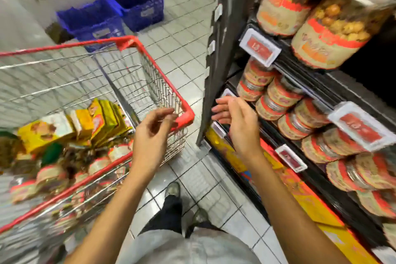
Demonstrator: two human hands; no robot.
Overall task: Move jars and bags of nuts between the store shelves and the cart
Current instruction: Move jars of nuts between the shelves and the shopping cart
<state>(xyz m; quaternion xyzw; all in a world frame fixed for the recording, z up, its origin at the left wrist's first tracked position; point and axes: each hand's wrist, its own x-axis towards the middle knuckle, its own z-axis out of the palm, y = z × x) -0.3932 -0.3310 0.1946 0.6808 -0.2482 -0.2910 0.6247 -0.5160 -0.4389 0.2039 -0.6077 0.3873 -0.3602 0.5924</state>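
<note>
- The cart (137, 43) stands on the left, the shelves (334, 90) on the right, with the tiled floor (184, 53) between them
- In the cart, bags (102, 122) stand toward the far end of the load; jars (51, 176) lie nearer the person
- Two baskets (111, 15) sit on the floor beyond the cart, side by side
- Large jars (330, 34) stand on the upper shelf; smaller jars (285, 96) are stacked on the shelf below
- The left hand (152, 133) is just beside the cart's near right corner
- The right hand (237, 122) is in front of the lower shelf edge, near the smaller jars
</note>
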